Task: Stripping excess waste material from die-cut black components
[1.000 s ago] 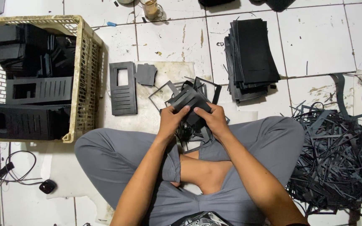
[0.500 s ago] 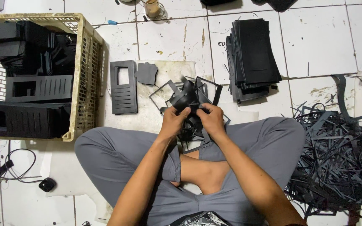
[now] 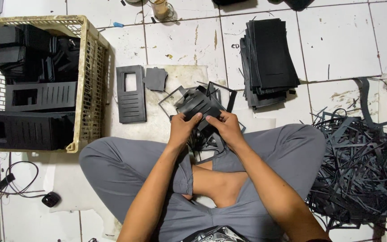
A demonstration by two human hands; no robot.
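The person sits cross-legged on the tiled floor (image 3: 337,49), grey trousers and a bare foot nearest the camera, both forearms reaching forward over the lap. The left hand (image 3: 182,129) and right hand (image 3: 227,130) meet side by side, each grip clenched on the same black sheet (image 3: 198,104), thumbs pressing on its near edge while it is held just above the knees. Compared with a second ago, the sheet now lies flatter and more squarely between the hands; earlier it was bunched and tilted, with thin frame strips sticking out around it. Those strips (image 3: 222,92) now stand loose behind and beside the sheet, which suggests, as a judgement, that the surrounding waste is being worked free from the cut part. More offcuts lie under the hands, against the ankle. Just beyond, on a pale mat, a finished slotted panel (image 3: 131,96) with a window lies flat, a small square piece (image 3: 155,79) beside it; both are unmoved. To the left, the yellow crate (image 3: 92,80) holds stacked black parts. To the right, a tangled scrap pile (image 3: 363,170) spreads over the floor. Farther out, a stack of uncut sheets (image 3: 269,56) rests well apart from the hands, and a glass (image 3: 161,9) stands at the top edge.
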